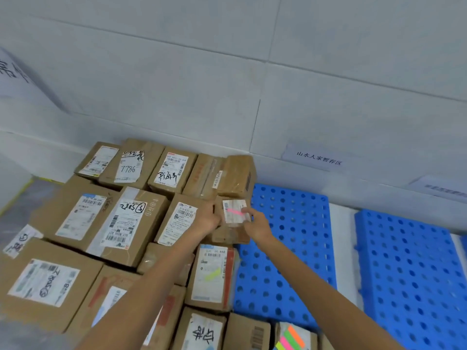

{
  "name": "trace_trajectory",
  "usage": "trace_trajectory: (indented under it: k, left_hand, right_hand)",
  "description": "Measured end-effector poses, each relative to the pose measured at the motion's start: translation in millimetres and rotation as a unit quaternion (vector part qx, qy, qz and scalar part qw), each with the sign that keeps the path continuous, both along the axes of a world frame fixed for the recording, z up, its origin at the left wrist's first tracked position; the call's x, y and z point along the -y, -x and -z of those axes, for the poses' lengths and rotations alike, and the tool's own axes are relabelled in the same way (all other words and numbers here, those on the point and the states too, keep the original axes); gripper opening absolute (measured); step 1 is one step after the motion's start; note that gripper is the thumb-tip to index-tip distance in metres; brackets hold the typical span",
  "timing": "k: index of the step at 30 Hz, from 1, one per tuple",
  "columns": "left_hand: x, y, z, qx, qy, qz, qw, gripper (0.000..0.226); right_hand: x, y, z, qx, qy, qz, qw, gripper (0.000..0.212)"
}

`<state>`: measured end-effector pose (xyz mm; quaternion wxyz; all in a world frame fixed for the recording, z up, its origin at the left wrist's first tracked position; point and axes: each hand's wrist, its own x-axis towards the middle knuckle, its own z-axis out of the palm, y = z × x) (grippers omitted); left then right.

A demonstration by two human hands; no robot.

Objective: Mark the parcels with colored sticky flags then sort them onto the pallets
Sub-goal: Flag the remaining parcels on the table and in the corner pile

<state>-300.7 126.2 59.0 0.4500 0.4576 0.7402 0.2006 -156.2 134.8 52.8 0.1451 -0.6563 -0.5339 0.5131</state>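
Note:
A small brown parcel [231,232] sits at the right edge of the stack, with a pink sticky flag [234,211] across its white label. My left hand [208,219] grips the parcel's left side. My right hand [254,223] holds its right side, thumb resting on the label beside the flag. A parcel [211,276] below it carries a yellow flag [212,274]. A pad of coloured sticky flags [290,337] lies on a box at the bottom edge. Beside the stack lies a blue perforated pallet [290,236], and a second blue pallet [414,274] lies further right.
Several taped cardboard parcels [126,223] with shipping labels cover the left half, stacked against a white tiled wall [227,84]. A paper sign [319,158] with printed characters is stuck low on the wall above the first pallet. Grey floor [15,205] shows at far left.

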Motion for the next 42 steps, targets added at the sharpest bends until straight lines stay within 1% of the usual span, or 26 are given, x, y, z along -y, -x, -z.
trace_trajectory:
  k: [1, 3, 4, 6, 8, 10, 11, 13, 15, 17, 19, 21, 23, 25, 27, 28, 29, 30, 32, 33, 34, 36, 37, 38, 40, 42]
  left_hand:
    - [2, 0, 6, -0.004, -0.005, 0.006, 1.0, 0.034]
    - [6, 0, 19, -0.023, -0.021, 0.014, 0.999, 0.032]
    - [7, 0, 26, -0.029, -0.035, 0.018, 0.999, 0.028]
    - [6, 1, 32, -0.021, -0.075, 0.019, 0.997, 0.022]
    - [-3, 4, 34, -0.03, -0.12, 0.004, 0.992, 0.021]
    - [-21, 7, 34, -0.049, -0.144, -0.013, 0.988, 0.029]
    - [-31, 8, 32, -0.048, -0.139, -0.015, 0.989, 0.035]
    - [-48, 6, 26, -0.018, -0.116, -0.016, 0.993, 0.042]
    - [-61, 4, 25, 0.019, -0.092, -0.011, 0.996, 0.045]
    - [-66, -1, 20, 0.072, -0.065, -0.049, 0.994, 0.036]
    - [-66, -4, 9, 0.124, -0.058, -0.12, 0.983, 0.018]
    - [-65, -7, -5, 0.163, -0.074, -0.151, 0.972, 0.025]
    - [-62, -9, -16, 0.196, -0.108, -0.15, 0.963, 0.033]
    - [-53, -15, -31, 0.194, -0.137, -0.132, 0.962, 0.032]
    - [-41, -26, -40, 0.195, -0.174, -0.102, 0.96, 0.024]
    - [-34, -33, -45, 0.191, -0.195, -0.078, 0.959, 0.021]
    - [-27, -41, -48, 0.174, -0.211, -0.053, 0.96, 0.022]
    - [-20, -50, -52, 0.147, -0.221, -0.026, 0.964, 0.034]
    - [-4, -70, -59, 0.121, -0.225, -0.009, 0.967, 0.077]
    - [5, -81, -64, 0.124, -0.224, -0.013, 0.967, 0.095]
    - [17, -93, -71, 0.131, -0.23, -0.016, 0.964, 0.104]
    - [42, -114, -81, 0.135, -0.269, -0.002, 0.954, 0.103]
    - [55, -123, -84, 0.137, -0.285, 0.012, 0.948, 0.099]
    - [69, -131, -87, 0.144, -0.283, 0.018, 0.948, 0.096]
    - [95, -151, -89, 0.182, -0.233, -0.004, 0.955, 0.089]
    - [120, -174, -86, 0.188, -0.164, -0.012, 0.968, 0.078]
  right_hand:
    - [3, -3, 7, 0.002, -0.009, -0.005, 1.0, 0.044]
    - [7, -7, 18, -0.01, -0.003, -0.011, 1.0, 0.045]
    - [9, -8, 21, -0.018, 0.006, -0.009, 1.0, 0.043]
    - [9, -8, 22, -0.019, 0.001, 0.01, 1.0, 0.033]
    - [0, -6, 17, -0.011, -0.037, 0.051, 0.998, 0.027]
    - [-16, 0, 10, -0.011, -0.078, 0.081, 0.994, 0.033]
    - [-26, 4, 7, -0.014, -0.099, 0.079, 0.992, 0.038]
    - [-43, 14, 3, -0.031, -0.127, 0.041, 0.991, 0.049]
    - [-58, 24, 4, -0.049, -0.106, 0.022, 0.993, 0.058]
    - [-67, 31, 6, -0.04, -0.072, 0.057, 0.995, 0.056]
    - [-71, 32, 6, -0.037, -0.084, 0.108, 0.99, 0.05]
    - [-68, 25, 2, -0.06, -0.114, 0.147, 0.981, 0.041]
    - [-62, 13, -9, -0.103, -0.132, 0.186, 0.968, 0.033]
    - [-54, -3, -17, -0.148, -0.139, 0.217, 0.955, 0.031]
    - [-42, -20, -28, -0.179, -0.136, 0.222, 0.949, 0.036]
    - [-35, -29, -34, -0.192, -0.133, 0.219, 0.947, 0.041]
    - [-27, -37, -39, -0.204, -0.13, 0.215, 0.946, 0.05]
    - [-18, -46, -47, -0.211, -0.127, 0.207, 0.947, 0.061]
    - [2, -67, -63, -0.211, -0.118, 0.181, 0.953, 0.086]
    - [14, -78, -70, -0.204, -0.112, 0.158, 0.96, 0.093]
    - [26, -89, -75, -0.193, -0.104, 0.129, 0.967, 0.094]
    - [56, -117, -83, -0.181, -0.085, 0.086, 0.976, 0.086]
    - [72, -134, -87, -0.189, -0.076, 0.086, 0.975, 0.079]
    - [86, -152, -90, -0.202, -0.068, 0.094, 0.972, 0.071]
    - [115, -191, -95, -0.219, -0.048, 0.115, 0.968, 0.06]
    - [145, -226, -93, -0.226, -0.025, 0.128, 0.965, 0.055]
